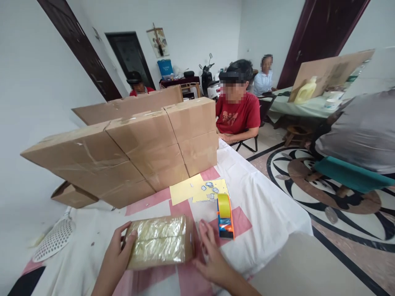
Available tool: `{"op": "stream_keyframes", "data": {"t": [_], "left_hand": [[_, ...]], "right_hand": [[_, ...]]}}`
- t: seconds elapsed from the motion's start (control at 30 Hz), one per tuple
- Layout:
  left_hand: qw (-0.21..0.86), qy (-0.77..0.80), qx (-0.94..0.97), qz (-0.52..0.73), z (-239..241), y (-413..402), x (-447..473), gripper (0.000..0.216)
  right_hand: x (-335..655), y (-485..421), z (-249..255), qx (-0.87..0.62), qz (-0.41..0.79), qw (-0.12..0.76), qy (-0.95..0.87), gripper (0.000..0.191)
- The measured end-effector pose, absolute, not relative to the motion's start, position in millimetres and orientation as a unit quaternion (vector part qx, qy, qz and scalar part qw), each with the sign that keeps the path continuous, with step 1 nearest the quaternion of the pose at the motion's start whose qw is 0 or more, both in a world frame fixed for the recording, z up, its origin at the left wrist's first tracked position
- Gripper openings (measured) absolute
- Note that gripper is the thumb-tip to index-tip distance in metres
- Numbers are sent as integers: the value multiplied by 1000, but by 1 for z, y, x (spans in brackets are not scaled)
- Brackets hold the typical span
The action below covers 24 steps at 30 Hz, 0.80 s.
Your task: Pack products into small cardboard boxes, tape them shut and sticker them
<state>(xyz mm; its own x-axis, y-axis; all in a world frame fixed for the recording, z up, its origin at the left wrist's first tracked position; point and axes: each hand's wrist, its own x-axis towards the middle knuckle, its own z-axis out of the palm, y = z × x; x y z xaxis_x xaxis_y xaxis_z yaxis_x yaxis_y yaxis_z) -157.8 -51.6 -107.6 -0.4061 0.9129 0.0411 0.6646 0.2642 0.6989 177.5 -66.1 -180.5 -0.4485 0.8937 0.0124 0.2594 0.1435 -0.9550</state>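
A small cardboard box (157,240) wrapped in shiny clear tape lies before me on the cloth-covered table. My left hand (119,250) grips its left end, with the thumb on top. Beside the right end is my right hand (211,257), its fingers stretched out and the thumb apart from them; whether the thumb touches the box I cannot tell. To the right of the box lies an orange and blue tape dispenser (226,224) with a roll of yellowish tape (224,205). Behind it are yellow paper sheets (182,192) with small cut-out pieces (210,185) on them.
A row of large taped cartons (148,152) stands across the table's far side. An open cardboard box (74,195) and a white perforated basket (54,238) are at the left. A person in a red shirt (239,113) sits beyond the cartons; other people sit farther off.
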Motion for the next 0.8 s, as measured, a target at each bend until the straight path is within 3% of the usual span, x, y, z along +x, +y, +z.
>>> {"op": "stream_keyframes", "data": {"t": [0.17,0.27,0.4,0.5,0.6,0.7,0.8], "left_hand": [[220,754,506,355,-105,-57,-167,71],[227,747,495,383,-105,-61,-170,70],[232,722,477,444,-110,-67,-171,67],[269,662,418,561,-115,-74,-169,69],[317,616,336,638,-128,-83,-164,71],[317,649,306,620,-153,-97,-158,76],[289,708,304,567,-182,-113,-150,79]], "right_hand": [[180,-32,-138,-344,475,196,-786,157],[169,-31,-127,-301,417,159,-842,159],[159,-46,-140,-323,371,180,-852,154],[169,-50,-143,-339,376,254,-824,151],[204,-38,-125,-373,371,411,-745,147],[261,-11,-92,-414,286,565,-653,136],[325,27,-67,-490,183,620,-585,138]]}}
